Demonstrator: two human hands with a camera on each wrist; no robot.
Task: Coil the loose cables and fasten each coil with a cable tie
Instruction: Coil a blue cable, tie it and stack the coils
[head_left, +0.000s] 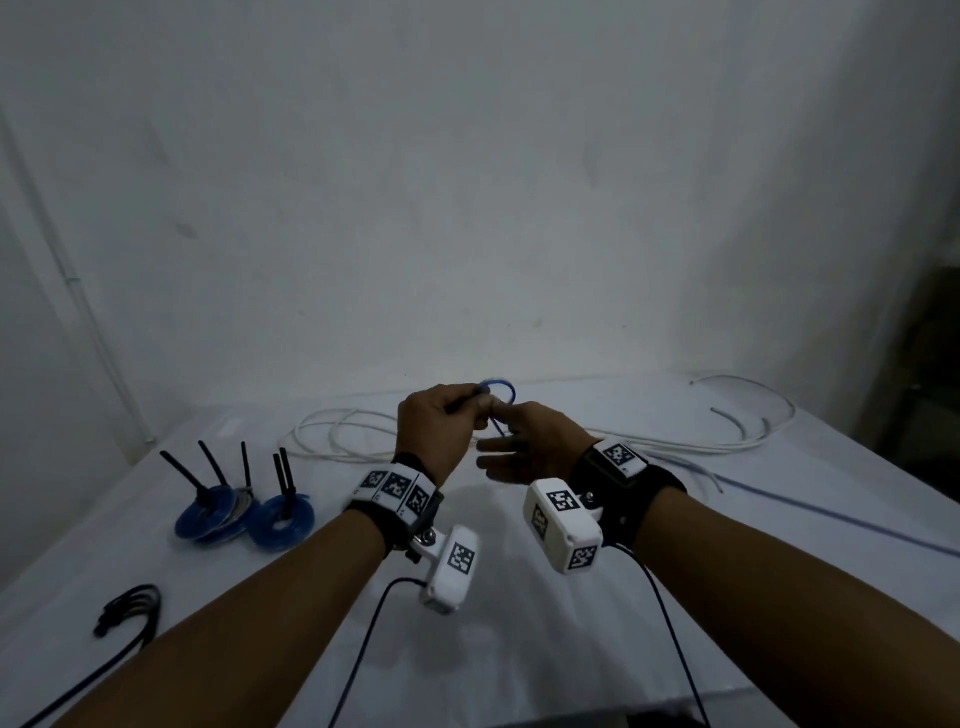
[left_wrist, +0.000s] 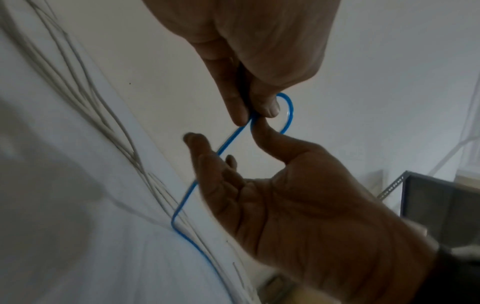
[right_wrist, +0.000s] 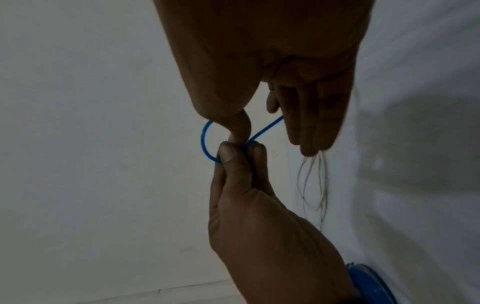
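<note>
— How far along are you?

— Finished blue coils (head_left: 244, 512) with ties sit near the table's (head_left: 519, 649) left edge. My left hand (head_left: 436, 431) pinches the blue cable's (left_wrist: 287, 112) first loop; my right hand (head_left: 524, 447), fingers loose, steadies it with the thumb.

— What's left?

— This cable, plus the white cable (head_left: 649, 441) sprawled along the far edge; the blue one crosses it and may snag. Spare ties (head_left: 130, 608) wait at the near-left corner.

The blue cable (left_wrist: 287, 115), pinched between the left hand's (head_left: 434, 431) thumb and forefinger, looks like smooth, slightly glossy plastic. Beyond the fingertips, white cables (head_left: 675, 441) with a matt plastic look lie on a matt white cloth (head_left: 519, 623). The coiled blue cables (head_left: 280, 519) shine glossily; their black ties (head_left: 208, 467) look matt.
</note>
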